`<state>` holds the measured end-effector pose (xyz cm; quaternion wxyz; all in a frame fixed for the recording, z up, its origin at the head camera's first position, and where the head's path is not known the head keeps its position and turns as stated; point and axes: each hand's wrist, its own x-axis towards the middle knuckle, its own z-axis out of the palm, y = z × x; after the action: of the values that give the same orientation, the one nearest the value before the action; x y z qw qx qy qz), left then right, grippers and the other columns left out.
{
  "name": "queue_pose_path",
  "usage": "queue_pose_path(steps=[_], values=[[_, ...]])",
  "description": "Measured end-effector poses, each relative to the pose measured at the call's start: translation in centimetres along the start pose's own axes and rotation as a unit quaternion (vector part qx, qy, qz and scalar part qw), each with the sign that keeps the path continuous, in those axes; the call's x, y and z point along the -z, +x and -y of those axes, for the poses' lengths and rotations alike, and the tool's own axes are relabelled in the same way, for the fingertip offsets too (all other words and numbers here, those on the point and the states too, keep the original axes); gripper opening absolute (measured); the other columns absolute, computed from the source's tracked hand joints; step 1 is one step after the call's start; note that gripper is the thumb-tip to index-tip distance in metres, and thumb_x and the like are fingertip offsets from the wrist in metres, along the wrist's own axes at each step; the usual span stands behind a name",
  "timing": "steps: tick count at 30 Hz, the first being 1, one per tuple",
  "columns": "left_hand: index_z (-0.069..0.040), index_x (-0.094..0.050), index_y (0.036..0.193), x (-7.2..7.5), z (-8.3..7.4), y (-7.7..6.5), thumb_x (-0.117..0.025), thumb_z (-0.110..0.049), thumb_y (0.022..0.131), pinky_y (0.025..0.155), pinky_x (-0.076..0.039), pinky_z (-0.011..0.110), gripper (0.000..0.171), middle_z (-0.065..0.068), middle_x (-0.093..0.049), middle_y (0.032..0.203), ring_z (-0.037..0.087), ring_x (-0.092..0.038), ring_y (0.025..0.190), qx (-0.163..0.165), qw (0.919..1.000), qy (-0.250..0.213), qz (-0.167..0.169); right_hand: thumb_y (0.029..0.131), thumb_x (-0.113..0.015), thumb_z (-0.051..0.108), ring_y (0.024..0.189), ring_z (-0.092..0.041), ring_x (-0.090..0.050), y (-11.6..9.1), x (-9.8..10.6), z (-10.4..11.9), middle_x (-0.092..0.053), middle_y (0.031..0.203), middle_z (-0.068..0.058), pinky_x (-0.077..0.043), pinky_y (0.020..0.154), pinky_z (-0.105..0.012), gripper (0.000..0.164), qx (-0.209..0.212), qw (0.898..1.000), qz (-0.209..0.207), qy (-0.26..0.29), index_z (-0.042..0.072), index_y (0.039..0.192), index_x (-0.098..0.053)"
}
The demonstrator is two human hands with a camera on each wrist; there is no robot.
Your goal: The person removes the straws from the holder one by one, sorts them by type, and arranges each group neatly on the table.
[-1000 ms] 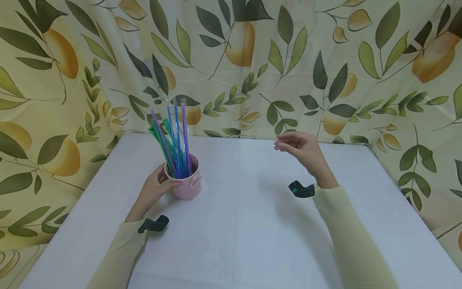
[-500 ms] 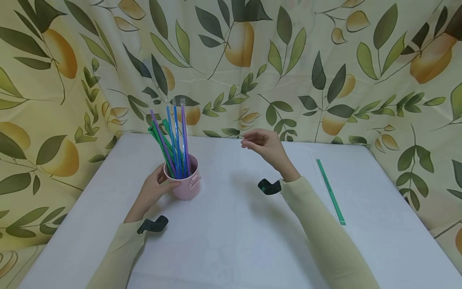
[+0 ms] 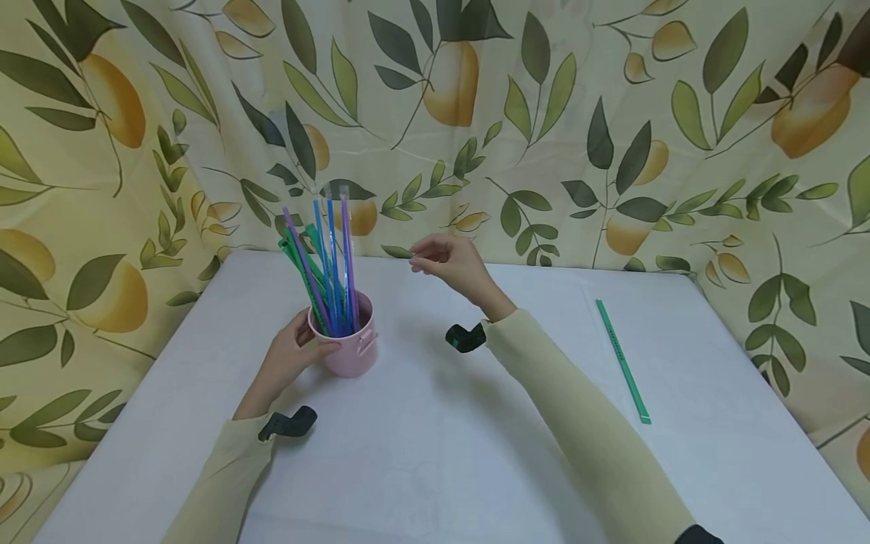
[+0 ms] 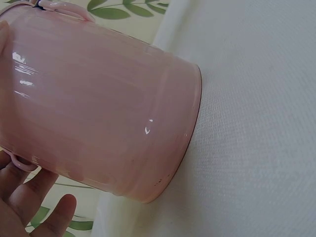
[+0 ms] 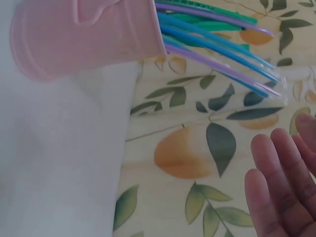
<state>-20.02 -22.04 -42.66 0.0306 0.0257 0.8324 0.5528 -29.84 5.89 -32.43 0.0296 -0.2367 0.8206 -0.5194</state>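
Observation:
My left hand grips a small pink pail by its left side, with the thumb near the rim. In the left wrist view the pail's glossy wall fills much of the picture, and fingers reach round it by a looped handle. Several drinking straws, green, blue and purple, stand in the pail; some look wrapped in clear film. My right hand hovers above the table to the right of the straws, fingers slightly bent, holding nothing and touching nothing. In the right wrist view its fingers are apart from the straw tips.
A single green straw lies on the right of the white-covered table. Behind and at the sides hangs a cloth printed with fruit and leaves. A dark camera mount sticks out from the right wrist.
My right hand has moved left across the table toward the pail, uncovering the green straw that the forearm hid. The left hand and the pail stay put.

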Motion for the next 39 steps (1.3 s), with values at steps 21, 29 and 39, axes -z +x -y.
queue_pose_path(steps=[21,29,39], values=[[-0.014,-0.021,0.15,0.1,0.2,0.3,-0.071,-0.036,0.082,0.11,-0.036,0.05,0.087,0.014,-0.033,0.152,0.035,-0.037,0.137,0.008,1.0,0.004,-0.002,0.086,-0.068,0.014,0.087,-0.021,-0.068,5.0,-5.9,0.5,-0.071,0.099,-0.015,-0.059,0.078,-0.027,0.025,-0.038,0.998,0.05,0.028,-0.001,0.106,-0.067],[-0.016,-0.021,0.15,0.1,0.2,0.3,-0.072,-0.036,0.082,0.11,-0.035,0.051,0.087,0.013,-0.033,0.152,0.034,-0.037,0.137,0.011,0.9999,-0.002,0.0,0.086,-0.068,0.017,0.092,-0.024,-0.067,5.3,-6.8,0.7,-0.071,0.1,-0.013,-0.058,0.077,-0.025,0.025,-0.052,0.997,0.054,0.019,0.003,0.106,-0.068],[-0.016,-0.022,0.15,0.0,0.1,0.2,-0.071,-0.035,0.082,0.11,-0.035,0.051,0.086,0.013,-0.034,0.151,0.035,-0.037,0.137,0.005,1.0,-0.002,0.001,0.085,-0.069,0.017,0.084,-0.017,-0.066,5.4,-7.4,0.8,-0.071,0.097,-0.013,-0.058,0.076,-0.025,0.023,-0.047,0.997,0.058,0.018,0.003,0.102,-0.069]])
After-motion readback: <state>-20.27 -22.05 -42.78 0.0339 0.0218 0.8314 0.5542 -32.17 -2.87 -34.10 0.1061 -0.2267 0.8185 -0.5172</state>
